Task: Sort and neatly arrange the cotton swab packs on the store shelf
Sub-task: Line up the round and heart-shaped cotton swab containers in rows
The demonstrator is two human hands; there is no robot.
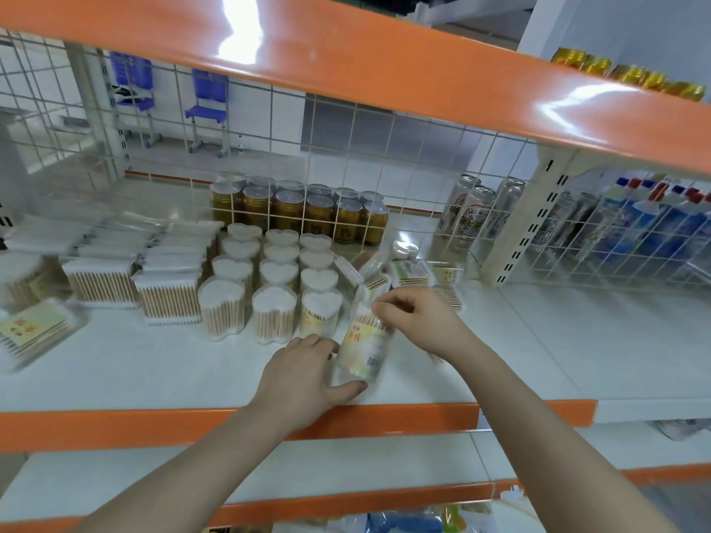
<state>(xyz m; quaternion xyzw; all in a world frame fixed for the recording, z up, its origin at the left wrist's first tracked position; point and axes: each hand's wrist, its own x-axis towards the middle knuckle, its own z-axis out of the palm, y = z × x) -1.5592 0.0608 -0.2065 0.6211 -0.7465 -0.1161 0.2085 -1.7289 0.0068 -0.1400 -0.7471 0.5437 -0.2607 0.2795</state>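
Note:
A clear cotton swab pack (363, 346) with a yellow label lies tilted near the front of the white shelf (154, 363). My left hand (304, 375) grips its lower end and my right hand (415, 321) pinches its upper end. Just left of it stand three rows of heart-shaped swab tubs (269, 278). Further left are rows of square swab boxes (169, 271). Several loose swab packs (411, 273) lie jumbled behind my right hand.
A flat labelled swab box (30, 332) lies at the far left. Gold cans (300, 209) and silver cans (477, 213) stand behind a wire grid. An orange shelf edge (346, 67) hangs overhead. Bottles (635, 225) fill the right bay.

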